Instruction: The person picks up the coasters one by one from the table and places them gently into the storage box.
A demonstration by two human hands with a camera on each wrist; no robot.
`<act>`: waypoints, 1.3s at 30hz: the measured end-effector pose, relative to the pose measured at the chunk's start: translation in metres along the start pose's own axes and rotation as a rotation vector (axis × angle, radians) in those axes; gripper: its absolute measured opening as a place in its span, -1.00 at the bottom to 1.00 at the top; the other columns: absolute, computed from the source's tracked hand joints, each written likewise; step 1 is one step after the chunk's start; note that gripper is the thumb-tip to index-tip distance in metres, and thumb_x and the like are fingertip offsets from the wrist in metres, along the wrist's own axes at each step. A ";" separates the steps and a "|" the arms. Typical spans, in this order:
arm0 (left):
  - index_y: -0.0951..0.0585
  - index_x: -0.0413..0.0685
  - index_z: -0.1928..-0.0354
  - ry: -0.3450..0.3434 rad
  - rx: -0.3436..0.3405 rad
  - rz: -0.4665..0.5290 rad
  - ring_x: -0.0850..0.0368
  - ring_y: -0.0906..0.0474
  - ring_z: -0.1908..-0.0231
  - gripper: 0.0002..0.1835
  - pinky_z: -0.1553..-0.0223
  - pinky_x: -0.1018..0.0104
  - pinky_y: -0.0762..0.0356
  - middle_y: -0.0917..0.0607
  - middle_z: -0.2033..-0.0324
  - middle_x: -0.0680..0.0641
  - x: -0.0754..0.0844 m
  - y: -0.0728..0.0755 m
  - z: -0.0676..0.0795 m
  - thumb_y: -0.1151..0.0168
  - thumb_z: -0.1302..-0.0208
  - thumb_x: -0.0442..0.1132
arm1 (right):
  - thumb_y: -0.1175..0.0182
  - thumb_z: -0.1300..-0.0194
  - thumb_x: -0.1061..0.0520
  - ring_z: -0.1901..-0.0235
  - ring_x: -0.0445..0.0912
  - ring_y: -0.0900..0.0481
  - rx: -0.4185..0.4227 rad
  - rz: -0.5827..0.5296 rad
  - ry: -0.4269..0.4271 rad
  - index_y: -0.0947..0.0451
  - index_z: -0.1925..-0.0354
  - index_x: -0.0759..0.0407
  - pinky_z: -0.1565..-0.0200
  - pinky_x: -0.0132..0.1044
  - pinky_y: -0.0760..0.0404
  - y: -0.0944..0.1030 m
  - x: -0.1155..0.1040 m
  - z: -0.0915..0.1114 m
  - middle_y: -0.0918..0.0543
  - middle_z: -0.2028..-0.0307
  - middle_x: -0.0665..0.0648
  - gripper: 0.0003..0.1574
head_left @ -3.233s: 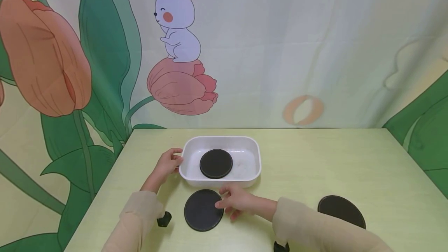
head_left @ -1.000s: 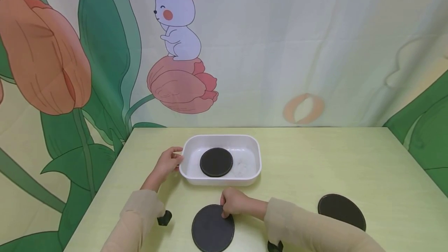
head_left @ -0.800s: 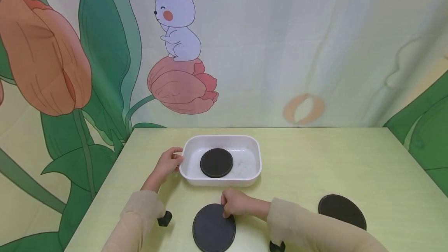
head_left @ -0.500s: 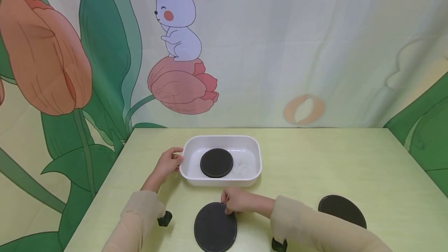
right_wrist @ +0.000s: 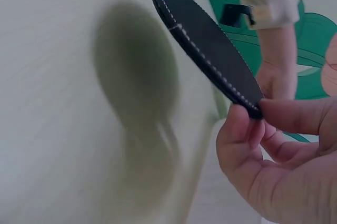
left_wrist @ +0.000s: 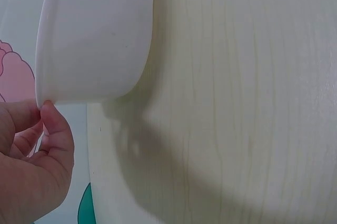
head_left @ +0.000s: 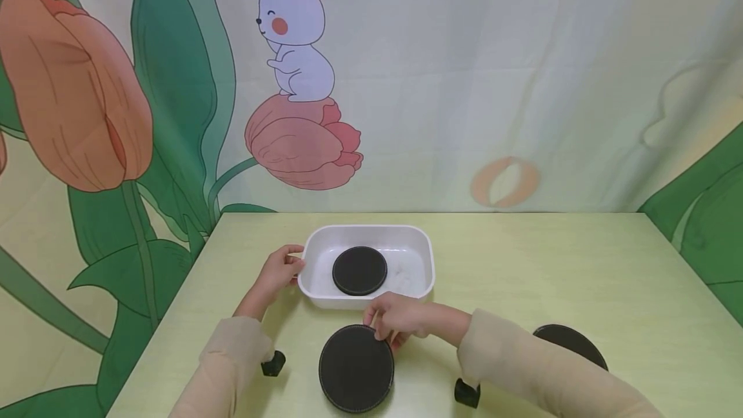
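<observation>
My right hand (head_left: 400, 317) pinches the edge of a round black coaster (head_left: 356, 369) between thumb and fingers, in front of the tray. In the right wrist view the coaster (right_wrist: 210, 45) is tilted, with pale stitching round its rim, and its shadow falls on the table away from it. My left hand (head_left: 282, 268) pinches the left end of a white tray (head_left: 406, 302); the left wrist view has thumb and forefinger at the tray's rim (left_wrist: 95, 40). A second black coaster (head_left: 360, 271) lies flat inside the tray.
Another black coaster (head_left: 571, 342) lies on the right of the table, partly covered by the right sleeve (head_left: 522, 363). The pale green table (head_left: 493, 263) ends at a printed fabric backdrop (head_left: 418, 115) behind the tray.
My right hand has taken hold of the front coaster, drawn it nearer to me and raised it off the table. The left hand and the tray have stayed put.
</observation>
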State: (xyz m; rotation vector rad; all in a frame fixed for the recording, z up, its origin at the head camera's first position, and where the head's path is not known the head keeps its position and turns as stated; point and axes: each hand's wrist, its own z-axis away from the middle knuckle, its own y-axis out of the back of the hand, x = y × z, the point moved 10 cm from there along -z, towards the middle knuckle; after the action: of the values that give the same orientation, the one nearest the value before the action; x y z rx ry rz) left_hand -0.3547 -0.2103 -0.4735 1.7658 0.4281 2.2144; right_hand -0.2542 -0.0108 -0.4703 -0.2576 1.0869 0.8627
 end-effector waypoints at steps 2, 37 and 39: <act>-0.33 -0.22 -0.10 -0.002 -0.001 -0.002 0.05 -0.49 0.37 -0.64 0.46 0.38 -0.47 -0.46 0.30 -0.15 0.000 0.000 0.000 0.02 -0.25 -0.38 | -0.02 0.02 0.49 0.66 -0.14 -0.36 -0.024 -0.044 0.003 -0.38 0.31 0.28 0.68 -0.37 -0.41 0.003 -0.004 0.001 -0.36 0.60 0.06 -0.74; -0.34 -0.20 -0.09 0.018 0.010 -0.003 0.08 -0.47 0.39 -0.65 0.47 0.40 -0.47 -0.43 0.35 -0.09 0.002 0.000 0.002 0.02 -0.24 -0.40 | 0.06 -0.13 0.43 0.65 -0.19 -0.42 0.330 -0.510 0.058 -0.28 0.16 0.33 0.51 -0.41 -0.50 0.101 -0.019 -0.041 -0.40 0.62 0.03 -0.75; -0.34 -0.19 -0.10 0.025 0.010 -0.009 0.06 -0.47 0.37 -0.64 0.46 0.39 -0.47 -0.43 0.34 -0.10 0.001 0.000 0.002 0.03 -0.25 -0.39 | 0.07 -0.13 0.43 0.64 -0.18 -0.41 0.351 -0.526 0.039 -0.28 0.16 0.34 0.51 -0.42 -0.50 0.101 -0.018 -0.039 -0.39 0.62 0.04 -0.75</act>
State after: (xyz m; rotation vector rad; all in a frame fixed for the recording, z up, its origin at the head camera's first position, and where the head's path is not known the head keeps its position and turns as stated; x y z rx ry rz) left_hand -0.3533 -0.2101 -0.4719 1.7392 0.4526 2.2339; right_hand -0.3563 0.0241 -0.4516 -0.2495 1.1151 0.1931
